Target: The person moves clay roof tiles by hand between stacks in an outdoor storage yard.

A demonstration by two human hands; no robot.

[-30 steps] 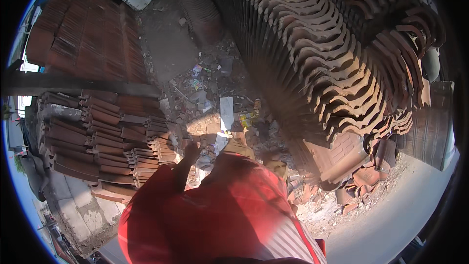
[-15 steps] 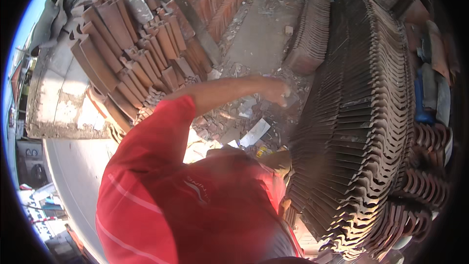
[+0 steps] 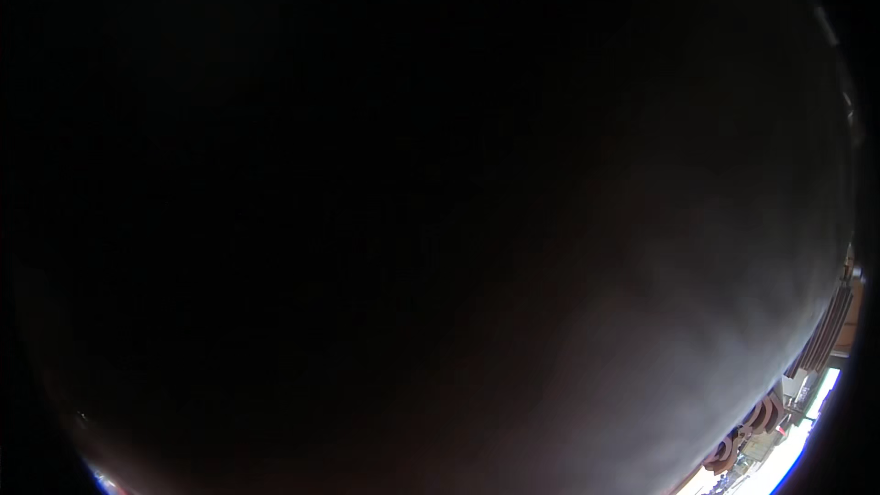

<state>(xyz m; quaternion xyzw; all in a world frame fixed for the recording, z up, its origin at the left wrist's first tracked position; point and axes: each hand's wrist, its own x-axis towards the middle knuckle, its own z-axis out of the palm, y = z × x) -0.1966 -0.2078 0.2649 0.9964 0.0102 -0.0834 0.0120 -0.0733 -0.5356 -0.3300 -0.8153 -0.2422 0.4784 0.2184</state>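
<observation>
1. Because a dark, blurred cover point(image 3: 642, 348) fills nearly all of my head view, I can read only a thin strip along the lower right rim; its softness and lack of detail suggest to me that it sits very close to the lens
2. As to what the cover is, I cannot tell cloth from a palm or anything else, nor why it is there; it pales to grey toward the lower right, probably because daylight gets in on that side
3. Though I look for the left hand and the right hand, no outline of either shows, so I cannot tell whether they are released, clenched or grasping something
4. Just past the cover's edge, at the lower right, I make out curved brown tiles point(image 3: 763, 414) set close together, I judge so that each can lean on the next
5. Above those, nearer the right rim, brown strips point(image 3: 822, 341) stand side by side at a tilt, perhaps packed that way to save room; they are too small for me to name surely
6. Outside the tiles runs a white patch point(image 3: 793, 460), its glare hiding what it is
</observation>
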